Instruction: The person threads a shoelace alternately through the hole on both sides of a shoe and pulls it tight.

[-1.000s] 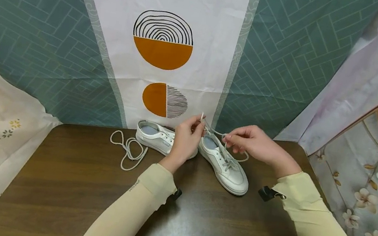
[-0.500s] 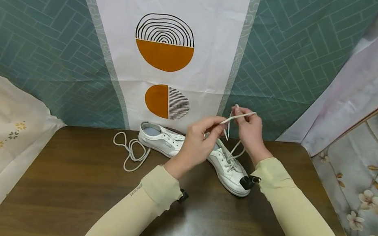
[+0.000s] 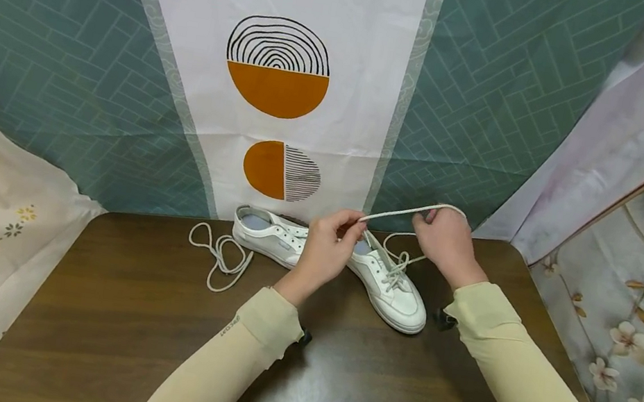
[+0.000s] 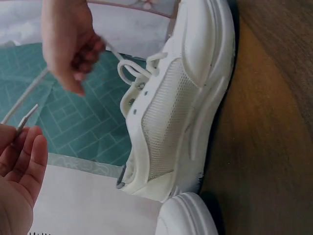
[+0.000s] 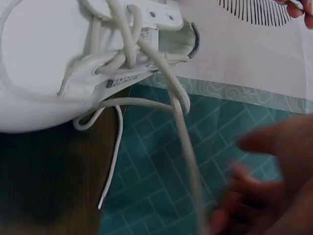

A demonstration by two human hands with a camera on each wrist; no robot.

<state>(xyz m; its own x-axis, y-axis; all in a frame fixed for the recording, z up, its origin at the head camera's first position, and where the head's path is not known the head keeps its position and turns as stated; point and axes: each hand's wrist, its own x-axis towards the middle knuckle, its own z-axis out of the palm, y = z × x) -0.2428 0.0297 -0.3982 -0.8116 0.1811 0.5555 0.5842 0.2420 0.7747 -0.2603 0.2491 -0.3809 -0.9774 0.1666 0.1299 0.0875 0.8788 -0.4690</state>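
We pinch the lace (image 3: 409,211) with left fingers (image 4: 37,159); right fingers (image 5: 259,188), we cannot tell. Too quick pulling could slip it away.

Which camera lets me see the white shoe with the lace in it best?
The left wrist view: the white mesh-sided shoe looks big there, with just its toe tip cut off. The head view shows it smaller, partly behind the left hand. The right wrist view shows mostly its front.
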